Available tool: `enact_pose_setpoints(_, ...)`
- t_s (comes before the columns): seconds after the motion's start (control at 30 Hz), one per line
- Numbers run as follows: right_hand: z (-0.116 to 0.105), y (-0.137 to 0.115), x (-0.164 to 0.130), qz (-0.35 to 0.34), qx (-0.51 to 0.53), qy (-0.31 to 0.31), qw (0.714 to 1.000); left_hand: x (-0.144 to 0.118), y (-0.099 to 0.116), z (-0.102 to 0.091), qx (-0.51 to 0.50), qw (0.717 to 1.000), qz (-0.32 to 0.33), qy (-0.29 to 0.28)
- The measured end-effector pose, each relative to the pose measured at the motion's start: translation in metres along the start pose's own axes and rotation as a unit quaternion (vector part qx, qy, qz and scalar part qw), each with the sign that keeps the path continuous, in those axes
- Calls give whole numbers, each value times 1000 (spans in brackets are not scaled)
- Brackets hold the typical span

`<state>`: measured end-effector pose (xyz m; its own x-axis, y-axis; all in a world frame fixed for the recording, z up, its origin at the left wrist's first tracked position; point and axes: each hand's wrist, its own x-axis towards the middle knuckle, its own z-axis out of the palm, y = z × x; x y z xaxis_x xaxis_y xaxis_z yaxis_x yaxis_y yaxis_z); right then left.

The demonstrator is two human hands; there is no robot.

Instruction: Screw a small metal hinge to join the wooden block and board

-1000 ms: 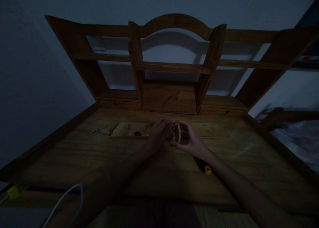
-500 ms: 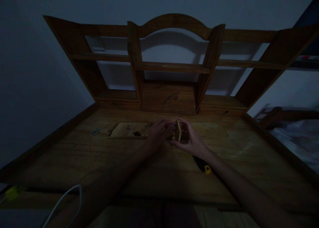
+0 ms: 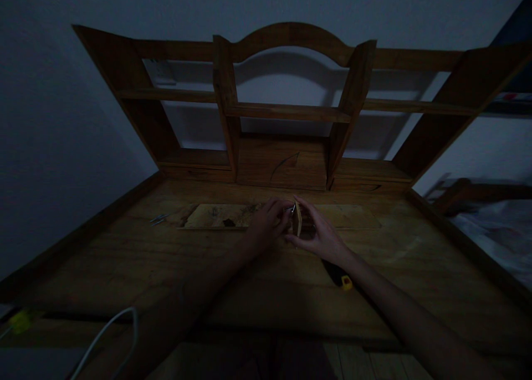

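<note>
We hold wood (image 3: 297,221) near the back edge of our table (image 3: 394,247).
Right grip (image 3: 319,235) pinches it, left grip (image 3: 268,222) a pin (image 3: 291,209).

Between our left hand (image 3: 266,225) and our right hand (image 3: 323,237), the upright wooden piece (image 3: 297,221) fills the gap. Further left, we could pass a hand low over the long board (image 3: 208,216), as far as the thin metal pieces (image 3: 158,219). The dark tool with a yellow end (image 3: 336,273) obstructs the place beside our right forearm (image 3: 386,297). Behind, the shelf unit (image 3: 286,112) stands in our way, but inside it a hand could enter.
</note>
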<state>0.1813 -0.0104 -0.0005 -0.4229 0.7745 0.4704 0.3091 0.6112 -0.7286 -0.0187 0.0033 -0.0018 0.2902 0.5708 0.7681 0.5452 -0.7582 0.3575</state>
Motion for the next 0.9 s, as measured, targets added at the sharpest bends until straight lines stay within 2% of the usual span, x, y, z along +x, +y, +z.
enact_pose_setpoints(0.37, -1, 1, 1, -31, -63, 18, 997, -3, -4, 4, -1, 1000, -11, 4)
enact_pose_setpoints(0.63, -2, 3, 1, -48, -80, 17, 996, -3, -7, 3, -11, 999, -5, 53)
enact_pose_setpoints(0.9, -2, 2, 3, -57, -72, 14, 996, 0, -2, 1, 11, 999, -38, 20)
